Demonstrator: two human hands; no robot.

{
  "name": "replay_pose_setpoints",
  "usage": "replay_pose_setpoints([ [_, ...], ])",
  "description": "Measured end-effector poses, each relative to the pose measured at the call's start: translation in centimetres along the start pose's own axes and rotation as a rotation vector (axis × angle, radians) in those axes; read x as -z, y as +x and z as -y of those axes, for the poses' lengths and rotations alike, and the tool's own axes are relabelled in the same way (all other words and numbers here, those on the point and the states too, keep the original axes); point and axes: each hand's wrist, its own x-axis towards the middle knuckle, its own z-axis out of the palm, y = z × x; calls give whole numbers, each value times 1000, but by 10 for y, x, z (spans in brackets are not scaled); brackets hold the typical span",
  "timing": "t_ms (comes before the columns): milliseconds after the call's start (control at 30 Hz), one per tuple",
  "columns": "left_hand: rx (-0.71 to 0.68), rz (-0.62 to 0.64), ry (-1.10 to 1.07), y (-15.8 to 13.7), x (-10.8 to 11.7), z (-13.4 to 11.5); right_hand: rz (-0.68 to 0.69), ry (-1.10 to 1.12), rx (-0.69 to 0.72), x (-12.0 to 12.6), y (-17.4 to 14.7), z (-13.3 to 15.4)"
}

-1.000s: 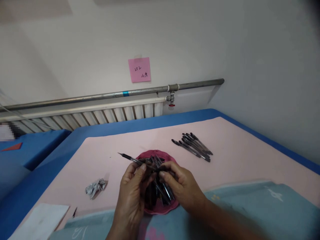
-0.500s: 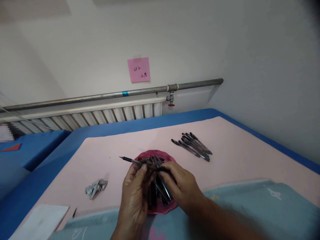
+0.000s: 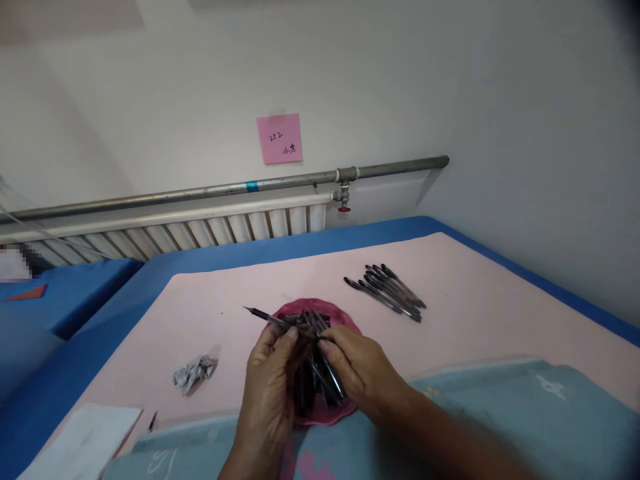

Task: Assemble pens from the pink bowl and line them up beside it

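My left hand (image 3: 273,367) is closed around the barrel of an uncapped black gel pen (image 3: 261,315), whose tip points up and to the left. At the pen's rear end, the fingers of my right hand (image 3: 357,363) are pinched together; the pen's end runs into them, and the exact contact is partly hidden. Both hands are held over a dark pink scalloped basket (image 3: 340,310). Inside it lie several loose pen parts (image 3: 325,387), dark and clear, partly covered by my hands.
Several capped pens (image 3: 387,290) lie in a bunch at the back right of the pink table sheet (image 3: 240,293). Crumpled paper (image 3: 194,373), a small dark piece (image 3: 153,421) and a white sheet (image 3: 80,440) are at left. A teal cloth (image 3: 480,407) covers the near edge.
The view has shifted very slightly. Both hands keep almost the same hold on the pen, and the basket and bunched pens stay where they were.
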Motion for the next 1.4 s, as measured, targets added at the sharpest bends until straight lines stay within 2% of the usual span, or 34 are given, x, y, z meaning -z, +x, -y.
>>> replay_pose_setpoints([
  [200,3,13,14,-1,1,2,-35,-47,89,-1,0,-2],
  [633,11,9,50,0,1,1,-12,-143,85,-1,-1,-3],
  [900,-4,45,111,3,5,5,1,-200,133,-4,-2,-5],
  [1000,-3,96,190,3,8,7,-1,-204,138,-5,-3,-4],
  [1133,-48,143,340,3,11,2,47,-75,53,-5,-2,-2],
  [1267,-57,171,469,7,17,-17,33,97,-48,-1,1,1],
  [1400,-365,-112,708,14,31,-40,-53,291,-248,5,7,1],
])
